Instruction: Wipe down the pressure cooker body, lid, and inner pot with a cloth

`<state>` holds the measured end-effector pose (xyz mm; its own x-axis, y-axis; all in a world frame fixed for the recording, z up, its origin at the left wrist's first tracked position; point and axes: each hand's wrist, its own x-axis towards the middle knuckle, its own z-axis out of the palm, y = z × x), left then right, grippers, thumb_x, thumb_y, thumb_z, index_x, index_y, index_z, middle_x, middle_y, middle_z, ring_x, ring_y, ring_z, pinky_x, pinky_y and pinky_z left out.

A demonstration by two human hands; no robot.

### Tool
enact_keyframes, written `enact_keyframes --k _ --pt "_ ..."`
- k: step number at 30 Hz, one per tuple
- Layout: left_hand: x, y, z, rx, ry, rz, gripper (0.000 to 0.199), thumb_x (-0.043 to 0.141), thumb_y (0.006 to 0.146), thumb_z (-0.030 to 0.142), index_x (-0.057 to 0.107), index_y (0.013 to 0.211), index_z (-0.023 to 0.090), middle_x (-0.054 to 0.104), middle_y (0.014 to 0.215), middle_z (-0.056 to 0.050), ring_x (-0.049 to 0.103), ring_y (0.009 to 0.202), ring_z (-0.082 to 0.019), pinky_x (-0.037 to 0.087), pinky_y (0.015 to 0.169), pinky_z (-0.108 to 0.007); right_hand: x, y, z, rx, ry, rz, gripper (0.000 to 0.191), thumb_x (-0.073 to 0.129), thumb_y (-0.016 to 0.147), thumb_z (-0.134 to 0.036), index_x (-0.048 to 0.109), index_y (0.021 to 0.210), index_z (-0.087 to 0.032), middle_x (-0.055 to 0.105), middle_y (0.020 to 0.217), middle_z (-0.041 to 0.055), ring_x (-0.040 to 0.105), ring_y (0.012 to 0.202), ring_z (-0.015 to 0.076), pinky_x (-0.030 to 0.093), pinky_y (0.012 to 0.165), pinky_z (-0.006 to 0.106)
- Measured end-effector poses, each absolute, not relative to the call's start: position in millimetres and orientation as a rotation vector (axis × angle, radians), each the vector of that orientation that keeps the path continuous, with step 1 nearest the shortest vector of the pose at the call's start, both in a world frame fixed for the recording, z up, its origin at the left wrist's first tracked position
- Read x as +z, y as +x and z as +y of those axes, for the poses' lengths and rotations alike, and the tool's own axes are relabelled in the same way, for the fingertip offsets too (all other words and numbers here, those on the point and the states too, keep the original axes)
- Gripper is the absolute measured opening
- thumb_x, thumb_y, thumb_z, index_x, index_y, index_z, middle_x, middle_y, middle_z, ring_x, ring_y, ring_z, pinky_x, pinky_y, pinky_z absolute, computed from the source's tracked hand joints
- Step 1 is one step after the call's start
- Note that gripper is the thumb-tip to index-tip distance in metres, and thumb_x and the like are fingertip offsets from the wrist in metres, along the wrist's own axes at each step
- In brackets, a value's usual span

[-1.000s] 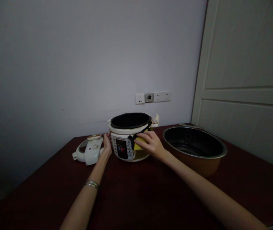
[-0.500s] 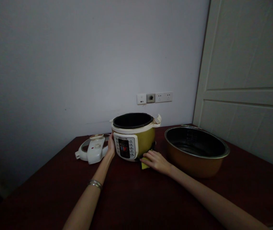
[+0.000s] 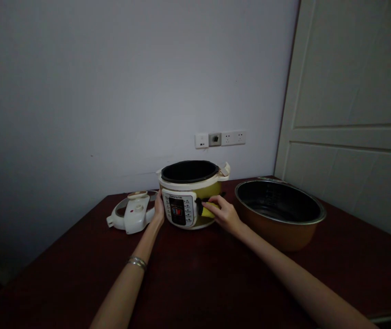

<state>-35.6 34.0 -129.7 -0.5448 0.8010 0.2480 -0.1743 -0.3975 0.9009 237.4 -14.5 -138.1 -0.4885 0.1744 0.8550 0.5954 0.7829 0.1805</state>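
Observation:
A green and white electric pressure cooker [image 3: 181,186], its top uncovered and its dark inside showing, stands near the wall with its button panel facing me. My left hand [image 3: 158,208] holds the cooker by its left side, some fingers hidden behind the body. Against the front right of the cooker, beside the panel, my right hand [image 3: 227,214] pinches a yellow and black sponge [image 3: 209,210]. The cooker's white lid [image 3: 137,214] lies on the table to the left of my left hand.
To the right of my right hand sits a large orange-brown inner pot [image 3: 281,228] with a dark inside and a metal rim. Everything rests on a dark red table [image 3: 188,283]. Sockets [image 3: 232,138] are on the wall behind, and a white panelled door [image 3: 349,109] is at the right.
My right hand has moved up with the sponge, from the cooker's lower edge to beside the panel. My left hand stays on the cooker's side.

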Motion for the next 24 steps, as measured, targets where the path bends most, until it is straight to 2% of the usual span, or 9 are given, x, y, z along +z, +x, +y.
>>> enact_keyframes --k 4,8,12,15,18,20,24 --pt "-126 -32 27 1.960 0.917 1.148 0.027 0.045 0.086 0.038 0.060 0.072 0.019 0.070 0.091 -0.005 0.061 0.098 -0.019 0.046 0.095 -0.033 -172 246 -26 -0.620 -0.607 -2.343 0.032 0.046 0.086 -0.009 0.061 0.112 -0.021 0.057 0.100 0.0093 0.057 0.085 0.0181 0.047 0.058 0.023" --pt "-125 -32 26 1.941 0.907 1.137 0.027 0.044 0.087 0.036 0.063 0.079 0.019 0.070 0.090 -0.004 0.062 0.095 -0.019 0.048 0.092 -0.032 -154 248 -29 -0.632 -0.624 -2.343 0.033 0.046 0.088 -0.011 0.061 0.114 -0.022 0.057 0.103 0.0107 0.057 0.088 0.0186 0.047 0.055 0.021" --pt "-127 -34 30 1.929 0.905 1.132 0.029 0.042 0.088 0.035 0.064 0.082 0.018 0.070 0.088 -0.003 0.063 0.094 -0.018 0.047 0.092 -0.031 -105 246 -22 -0.635 -0.653 -1.976 0.042 0.045 0.084 -0.008 0.060 0.121 -0.022 0.057 0.103 0.0124 0.055 0.094 0.0221 0.052 0.068 0.030" --pt "-131 -37 35 1.923 0.922 1.124 0.029 0.042 0.087 0.036 0.063 0.080 0.017 0.070 0.088 -0.004 0.063 0.094 -0.017 0.048 0.091 -0.030 -89 240 -18 -0.672 -0.561 -1.869 0.048 0.045 0.083 -0.006 0.058 0.125 -0.024 0.059 0.107 0.0124 0.055 0.103 0.0246 0.052 0.080 0.038" --pt "-135 -40 37 1.936 0.956 1.094 0.027 0.042 0.087 0.035 0.062 0.078 0.018 0.070 0.090 -0.004 0.062 0.098 -0.016 0.046 0.093 -0.030 -100 235 -17 -0.703 -0.406 -1.995 0.049 0.043 0.086 -0.008 0.048 0.134 -0.017 0.058 0.121 0.0153 0.050 0.118 0.0267 0.046 0.095 0.047" --pt "-135 -40 37 1.952 0.960 1.092 0.027 0.044 0.087 0.035 0.063 0.079 0.018 0.070 0.093 -0.005 0.060 0.102 -0.017 0.045 0.096 -0.031 -114 236 -18 -0.684 -0.385 -2.116 0.050 0.043 0.089 -0.012 0.040 0.139 -0.012 0.052 0.131 0.0177 0.041 0.129 0.0279 0.039 0.102 0.051" --pt "-132 -37 34 1.952 0.922 1.117 0.028 0.047 0.086 0.040 0.064 0.082 0.018 0.070 0.097 -0.006 0.060 0.104 -0.020 0.043 0.099 -0.034 -136 246 -20 -0.589 -0.459 -2.314 0.055 0.044 0.090 -0.014 0.032 0.143 -0.010 0.042 0.142 0.0173 0.025 0.138 0.0262 0.031 0.108 0.053"
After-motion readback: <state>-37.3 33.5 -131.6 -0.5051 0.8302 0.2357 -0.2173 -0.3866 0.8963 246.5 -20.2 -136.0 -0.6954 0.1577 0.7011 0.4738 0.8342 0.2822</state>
